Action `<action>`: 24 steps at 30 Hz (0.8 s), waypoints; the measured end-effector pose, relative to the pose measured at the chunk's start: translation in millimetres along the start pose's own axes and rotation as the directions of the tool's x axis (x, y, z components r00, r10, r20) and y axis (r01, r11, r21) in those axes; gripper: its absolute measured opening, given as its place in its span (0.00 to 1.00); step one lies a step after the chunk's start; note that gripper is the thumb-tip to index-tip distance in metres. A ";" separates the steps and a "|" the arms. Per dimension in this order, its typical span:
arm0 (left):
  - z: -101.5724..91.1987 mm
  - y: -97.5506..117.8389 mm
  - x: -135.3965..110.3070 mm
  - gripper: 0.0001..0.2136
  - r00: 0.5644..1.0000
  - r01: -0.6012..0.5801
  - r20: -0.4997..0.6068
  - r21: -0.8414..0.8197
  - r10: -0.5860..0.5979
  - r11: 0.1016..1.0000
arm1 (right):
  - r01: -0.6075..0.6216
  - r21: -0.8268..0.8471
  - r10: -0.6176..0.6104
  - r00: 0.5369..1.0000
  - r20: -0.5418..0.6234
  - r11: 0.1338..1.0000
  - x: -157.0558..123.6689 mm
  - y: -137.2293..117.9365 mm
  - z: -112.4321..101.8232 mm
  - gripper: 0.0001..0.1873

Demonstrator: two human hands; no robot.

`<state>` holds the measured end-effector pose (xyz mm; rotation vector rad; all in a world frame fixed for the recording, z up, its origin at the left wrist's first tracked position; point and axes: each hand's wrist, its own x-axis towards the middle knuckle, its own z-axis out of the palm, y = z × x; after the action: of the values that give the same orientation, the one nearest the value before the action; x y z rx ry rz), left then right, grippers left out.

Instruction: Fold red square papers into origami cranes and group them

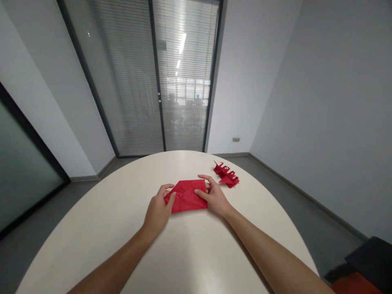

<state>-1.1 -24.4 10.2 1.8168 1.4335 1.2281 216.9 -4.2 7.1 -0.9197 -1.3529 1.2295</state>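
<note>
A folded sheet of red paper point(188, 198) with crease lines on its face is held between my two hands, low over the middle of the table. Its upper left corner is slanted, and the right end looks square. My left hand point(157, 210) pinches the left end, thumb on the near face and fingers partly hidden behind. At the right end, my right hand point(217, 199) grips the paper with the thumb across its front, the index finger stretched along the top edge. Beyond my right hand lies a cluster of red folded paper figures point(226, 174) with pointed tips.
The round cream table point(92, 237) fills the foreground. A glass partition with blinds point(183, 122) stands behind it, with a white wall point(324, 122) to the right. At the lower right corner is a dark and orange object point(364, 265), perhaps a chair.
</note>
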 end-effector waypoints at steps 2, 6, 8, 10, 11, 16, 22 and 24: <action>0.1 -0.4 0.1 0.16 0.998 0.059 0.023 0.106 -0.062 0.993 | -0.007 -0.036 0.008 1.000 0.013 0.999 0.0 0.8 -1.2 0.34; -2.7 2.0 -1.9 0.16 0.989 0.080 0.082 0.408 -0.124 0.909 | 0.021 -0.209 -0.015 0.999 0.029 0.978 -0.4 3.8 -5.8 0.29; -4.6 2.7 -3.8 0.17 0.987 0.033 0.114 0.538 -0.112 0.842 | 0.030 -0.336 -0.023 0.999 0.024 0.941 -0.8 6.1 -8.7 0.27; -5.7 2.0 -5.4 0.17 0.988 -0.059 0.147 0.616 -0.041 0.785 | 0.033 -0.448 -0.027 0.999 0.019 0.894 -1.0 8.5 -11.4 0.26; -5.9 1.3 -5.9 0.17 0.986 -0.122 0.167 0.633 0.019 0.765 | 0.037 -0.491 -0.031 0.999 0.021 0.870 -1.1 9.3 -12.5 0.25; -1.6 -0.7 -7.1 0.16 0.898 -0.435 0.305 0.518 0.316 0.737 | 0.038 -0.596 -0.036 0.999 0.016 0.802 -1.3 8.0 -15.1 0.27; 2.8 -5.9 -12.6 0.20 0.833 -0.494 0.466 0.387 0.298 0.779 | 0.046 -0.626 -0.051 0.999 0.010 0.779 -2.1 6.8 -14.4 0.32; 1.1 -8.7 -13.6 0.21 0.824 -0.487 0.501 0.384 0.266 0.785 | 0.065 -0.650 -0.069 0.997 0.020 0.757 -2.3 8.1 -13.5 0.34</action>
<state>-4.7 -34.3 -2.0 2.6458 1.2216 0.5648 229.7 -2.6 -2.2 -1.3344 -1.8408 0.6796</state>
